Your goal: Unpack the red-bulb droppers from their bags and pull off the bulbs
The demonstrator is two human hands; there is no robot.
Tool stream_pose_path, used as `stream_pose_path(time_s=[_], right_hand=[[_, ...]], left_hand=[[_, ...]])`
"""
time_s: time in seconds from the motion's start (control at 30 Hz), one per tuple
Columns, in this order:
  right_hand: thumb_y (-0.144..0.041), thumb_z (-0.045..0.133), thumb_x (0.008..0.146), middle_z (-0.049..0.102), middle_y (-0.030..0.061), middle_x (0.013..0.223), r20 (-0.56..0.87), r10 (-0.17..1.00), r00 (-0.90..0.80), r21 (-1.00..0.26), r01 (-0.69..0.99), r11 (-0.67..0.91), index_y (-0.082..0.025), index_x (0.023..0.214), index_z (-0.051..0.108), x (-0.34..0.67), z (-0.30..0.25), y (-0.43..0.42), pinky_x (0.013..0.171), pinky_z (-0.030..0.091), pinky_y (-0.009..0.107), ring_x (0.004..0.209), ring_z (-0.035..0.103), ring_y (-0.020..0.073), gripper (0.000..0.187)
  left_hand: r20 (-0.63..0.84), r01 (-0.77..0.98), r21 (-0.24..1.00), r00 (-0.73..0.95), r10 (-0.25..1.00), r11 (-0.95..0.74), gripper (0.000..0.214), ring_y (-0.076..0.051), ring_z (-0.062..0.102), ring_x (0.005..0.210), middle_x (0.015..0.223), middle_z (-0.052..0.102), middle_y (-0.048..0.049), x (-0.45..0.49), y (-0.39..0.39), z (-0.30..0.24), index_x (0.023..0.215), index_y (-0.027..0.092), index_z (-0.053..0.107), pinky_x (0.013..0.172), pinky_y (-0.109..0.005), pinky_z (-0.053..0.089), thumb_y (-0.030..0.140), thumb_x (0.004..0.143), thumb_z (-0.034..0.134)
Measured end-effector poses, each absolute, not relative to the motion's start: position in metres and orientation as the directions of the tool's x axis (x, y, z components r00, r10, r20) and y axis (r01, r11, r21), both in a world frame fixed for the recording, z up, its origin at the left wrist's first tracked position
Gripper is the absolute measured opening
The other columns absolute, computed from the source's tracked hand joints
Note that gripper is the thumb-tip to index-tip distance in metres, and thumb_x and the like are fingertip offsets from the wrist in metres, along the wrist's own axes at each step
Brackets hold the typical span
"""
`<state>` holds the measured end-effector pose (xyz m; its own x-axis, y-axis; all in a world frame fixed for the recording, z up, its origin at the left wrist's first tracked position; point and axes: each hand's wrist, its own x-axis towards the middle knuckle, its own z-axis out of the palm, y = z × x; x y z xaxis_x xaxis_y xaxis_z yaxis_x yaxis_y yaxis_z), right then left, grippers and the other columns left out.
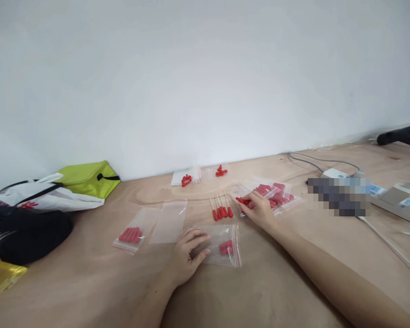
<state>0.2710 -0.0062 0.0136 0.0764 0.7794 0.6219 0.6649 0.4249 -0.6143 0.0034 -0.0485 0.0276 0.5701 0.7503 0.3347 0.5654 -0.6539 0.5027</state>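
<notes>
My left hand (187,255) rests with curled fingers on the left end of a clear zip bag (208,258), pressing it to the table. Inside that bag, a few red rubber bulbs (225,248) lie near the red-lined zip edge. My right hand (257,209) pinches a dropper with a red bulb (241,200) beside a heap of filled zip bags (276,196). Between my hands, several loose droppers (221,212) lie in a row, red bulbs toward me and thin pale stems pointing away.
Left of my left hand lie a flat zip bag (170,221) and a filled one (131,234). Two small groups of red bulbs (186,180) lie near the wall. Bags and a black cap (30,237) crowd the left; cables (389,241) and a power strip (334,173) occupy the right.
</notes>
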Motion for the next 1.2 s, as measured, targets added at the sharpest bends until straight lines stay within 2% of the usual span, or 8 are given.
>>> stream_pose_path(time_s=[0.27, 0.43, 0.57, 0.7, 0.8, 0.9, 1.07, 1.2], right_hand=[[-0.037, 0.051, 0.081, 0.058, 0.0069, 0.082, 0.640, 0.745, -0.185, -0.414, 0.734, 0.538, -0.021, 0.089, 0.063, 0.262, -0.006, -0.009, 0.073, 0.045, 0.034, 0.077, 0.054, 0.0180, 0.022], [-0.042, 0.052, 0.079, 0.058, 0.0065, 0.083, 0.616, 0.774, -0.150, -0.439, 0.751, 0.494, -0.019, 0.094, 0.060, 0.261, 0.000, -0.013, 0.073, 0.041, 0.034, 0.078, 0.054, 0.0180, 0.028], [-0.033, 0.049, 0.081, 0.058, 0.0034, 0.074, 0.611, 0.786, -0.095, -0.444, 0.781, 0.440, -0.020, 0.079, 0.061, 0.264, 0.010, -0.024, 0.073, 0.033, 0.035, 0.073, 0.052, 0.0163, 0.018], [-0.029, 0.056, 0.072, 0.055, -0.0010, 0.060, 0.501, 0.813, -0.298, -0.437, 0.724, 0.534, -0.020, 0.060, 0.058, 0.268, 0.017, -0.042, 0.071, 0.027, 0.034, 0.066, 0.047, 0.0138, 0.016], [-0.036, 0.059, 0.070, 0.057, -0.0015, 0.062, 0.406, 0.803, -0.435, -0.458, 0.664, 0.591, -0.023, 0.069, 0.064, 0.265, 0.021, -0.053, 0.071, 0.025, 0.034, 0.066, 0.045, 0.0136, 0.014], [-0.046, 0.060, 0.069, 0.057, -0.0007, 0.063, 0.349, 0.810, -0.472, -0.467, 0.661, 0.587, -0.025, 0.079, 0.066, 0.257, 0.023, -0.059, 0.071, 0.024, 0.034, 0.068, 0.045, 0.0143, 0.024], [-0.051, 0.064, 0.063, 0.060, -0.0004, 0.073, 0.238, 0.819, -0.522, -0.451, 0.688, 0.569, -0.025, 0.081, 0.064, 0.244, 0.025, -0.062, 0.072, 0.023, 0.033, 0.075, 0.046, 0.0159, 0.032], [-0.044, 0.067, 0.061, 0.060, 0.0002, 0.076, 0.221, 0.858, -0.464, -0.456, 0.728, 0.512, -0.021, 0.072, 0.060, 0.238, 0.025, -0.065, 0.072, 0.024, 0.032, 0.077, 0.047, 0.0165, 0.027]], left_hand=[[0.308, 0.553, 0.532, 0.578, 0.755, -0.641, 0.022, -0.020, 0.053, 0.101, 0.101, 0.062, -0.0054, 0.003, -0.048, 0.025, 0.097, 0.025, 0.063, 0.088, -0.039, 0.044, 0.029, 0.077, 0.055], [0.275, 0.570, 0.541, 0.575, 0.771, -0.618, 0.023, -0.019, 0.053, 0.100, 0.103, 0.061, -0.0058, 0.005, -0.049, 0.028, 0.099, 0.024, 0.062, 0.089, -0.038, 0.044, 0.029, 0.078, 0.054], [0.272, 0.571, 0.541, 0.575, 0.771, -0.617, 0.023, -0.018, 0.053, 0.100, 0.102, 0.061, -0.0052, 0.005, -0.049, 0.027, 0.099, 0.024, 0.062, 0.088, -0.037, 0.044, 0.029, 0.079, 0.052], [0.272, 0.577, 0.532, 0.577, 0.770, -0.620, 0.022, -0.018, 0.054, 0.099, 0.101, 0.062, -0.0049, 0.004, -0.048, 0.026, 0.098, 0.023, 0.062, 0.088, -0.036, 0.044, 0.028, 0.079, 0.052], [0.276, 0.586, 0.522, 0.572, 0.773, -0.620, 0.022, -0.018, 0.054, 0.099, 0.099, 0.062, -0.0050, 0.004, -0.048, 0.025, 0.098, 0.022, 0.062, 0.088, -0.036, 0.044, 0.029, 0.079, 0.052], [0.277, 0.591, 0.512, 0.573, 0.771, -0.624, 0.023, -0.018, 0.054, 0.100, 0.102, 0.062, -0.0053, 0.004, -0.048, 0.025, 0.099, 0.022, 0.061, 0.089, -0.036, 0.044, 0.029, 0.079, 0.052], [0.246, 0.626, 0.482, 0.574, 0.781, -0.612, 0.028, -0.020, 0.051, 0.106, 0.111, 0.059, -0.0062, 0.005, -0.047, 0.023, 0.105, 0.023, 0.060, 0.094, -0.041, 0.040, 0.030, 0.079, 0.052], [0.220, 0.637, 0.495, 0.567, 0.794, -0.592, 0.030, -0.021, 0.050, 0.108, 0.115, 0.057, -0.0063, 0.006, -0.047, 0.023, 0.107, 0.023, 0.059, 0.094, -0.040, 0.041, 0.031, 0.078, 0.052]])
